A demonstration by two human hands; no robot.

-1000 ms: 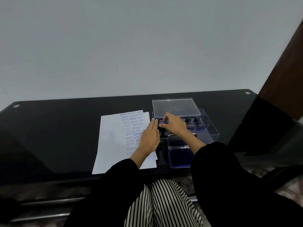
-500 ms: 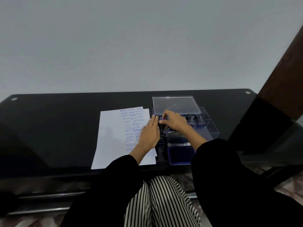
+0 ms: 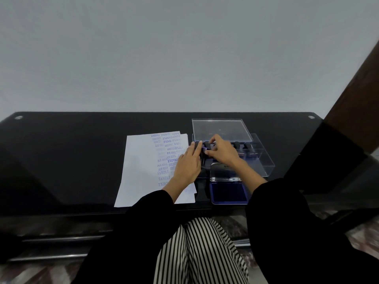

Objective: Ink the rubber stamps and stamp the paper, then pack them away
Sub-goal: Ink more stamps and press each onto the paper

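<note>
White paper (image 3: 141, 167) covered with blue stamped words lies on the black table (image 3: 71, 152). To its right stands a clear plastic stamp case (image 3: 264, 162) holding several black-handled stamps (image 3: 247, 145). My right hand (image 3: 222, 151) pinches a black stamp (image 3: 205, 153) at the case's left end. My left hand (image 3: 187, 166) rests flat with fingers together against the case's left side, over the paper's right edge. An open blue ink pad (image 3: 228, 192) with its clear lid (image 3: 222, 171) raised sits in front of the case.
The case's clear lid (image 3: 220, 129) lies just behind the case. A dark wooden post (image 3: 356, 111) rises at the right. The table's front edge runs just below the paper, above my striped lap.
The view has tilted slightly, shifting the table down in frame. My right hand has kept working the stamp at the case's left end; my left hand stays beside it.
</note>
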